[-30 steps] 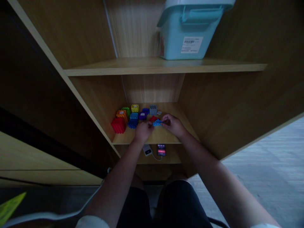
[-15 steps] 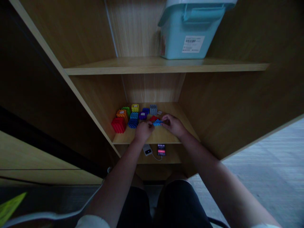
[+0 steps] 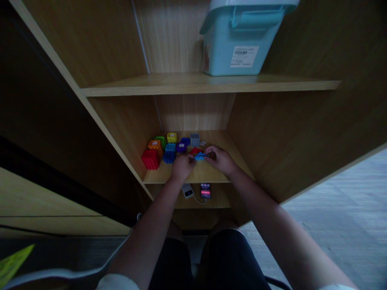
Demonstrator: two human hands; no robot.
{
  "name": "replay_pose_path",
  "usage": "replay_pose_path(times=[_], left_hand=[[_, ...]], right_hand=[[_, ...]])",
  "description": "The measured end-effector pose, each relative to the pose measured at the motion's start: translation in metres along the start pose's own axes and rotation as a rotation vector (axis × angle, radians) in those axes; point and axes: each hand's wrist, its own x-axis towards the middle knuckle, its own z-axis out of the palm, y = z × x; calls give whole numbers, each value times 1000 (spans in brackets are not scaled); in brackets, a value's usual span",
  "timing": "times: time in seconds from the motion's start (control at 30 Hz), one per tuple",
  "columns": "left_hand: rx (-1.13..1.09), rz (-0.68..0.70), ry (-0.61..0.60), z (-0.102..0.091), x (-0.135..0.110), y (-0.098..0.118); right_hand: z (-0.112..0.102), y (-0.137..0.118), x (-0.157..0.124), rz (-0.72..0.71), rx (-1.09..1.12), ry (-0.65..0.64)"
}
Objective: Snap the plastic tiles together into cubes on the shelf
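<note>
Right grip [image 3: 222, 158] holds jagged blue piece [image 3: 199, 156].

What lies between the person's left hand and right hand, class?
In the head view, a light blue piece lies between the left hand and the right hand, with a red piece just behind it.

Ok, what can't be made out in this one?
All in the head view:
The blue piece: its ends, covered by fingers of the left hand and right hand.
The red piece: its near part, behind the blue piece.
The phone: screen text, too small.
The bin: its top, cut off by the upper edge.
</note>
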Motion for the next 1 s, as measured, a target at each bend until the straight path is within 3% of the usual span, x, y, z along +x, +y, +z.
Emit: replay_pose_path(times=[0.4, 1.0], left_hand=[[-3, 15, 1, 2, 1, -2], [26, 2, -10, 1, 0, -1]], right_hand=[[-6, -12, 0, 26, -67, 25], [4, 7, -2, 25, 7, -46]])
